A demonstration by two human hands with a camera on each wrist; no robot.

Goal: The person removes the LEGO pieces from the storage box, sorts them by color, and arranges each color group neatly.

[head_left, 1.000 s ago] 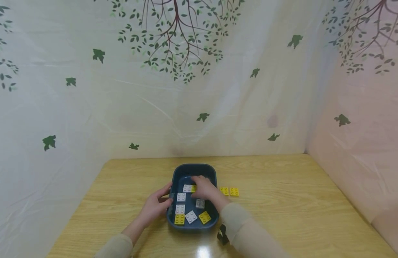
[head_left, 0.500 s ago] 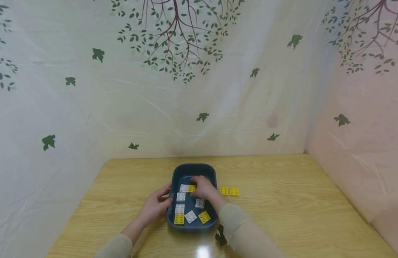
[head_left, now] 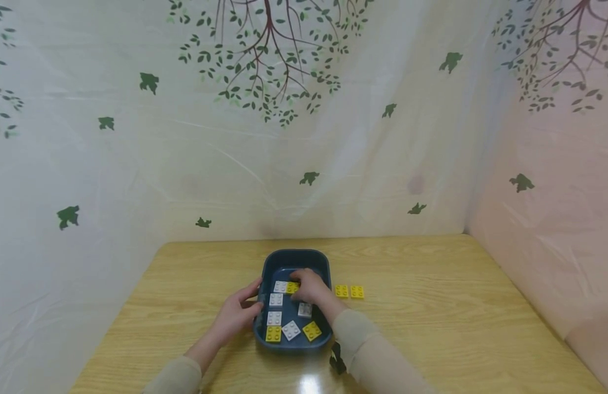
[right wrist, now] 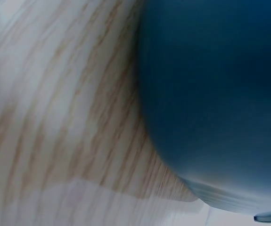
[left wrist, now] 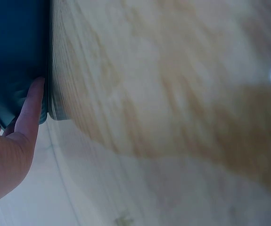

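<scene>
A dark blue tray [head_left: 296, 255] sits on the table with white and yellow toy bricks inside. My left hand [head_left: 236, 311] touches the tray's left wall with fairly straight fingers, its thumb nearer me. In the left wrist view, a finger [left wrist: 30, 110] presses along the tray's wall [left wrist: 15, 52]. Inside the tray, my right hand [head_left: 311, 287] pinches a yellow brick [head_left: 291, 287], which sits against a white brick [head_left: 280, 287]; its right end is hidden by the hand. The right wrist view shows the tray's outer wall [right wrist: 210, 103] but no hand.
Nearer me in the tray lie white bricks [head_left: 276, 299] and yellow bricks [head_left: 273, 334], some turned askew. Two yellow bricks [head_left: 349, 291] stand on the wooden table [head_left: 432, 306] right of the tray. A dark object [head_left: 337, 358] is at my right sleeve. Printed sheets [head_left: 304, 213] hang behind.
The white brick and the pinched yellow brick slid slightly left inside the tray between the first and second frames. Since then the hands and bricks have hardly moved.
</scene>
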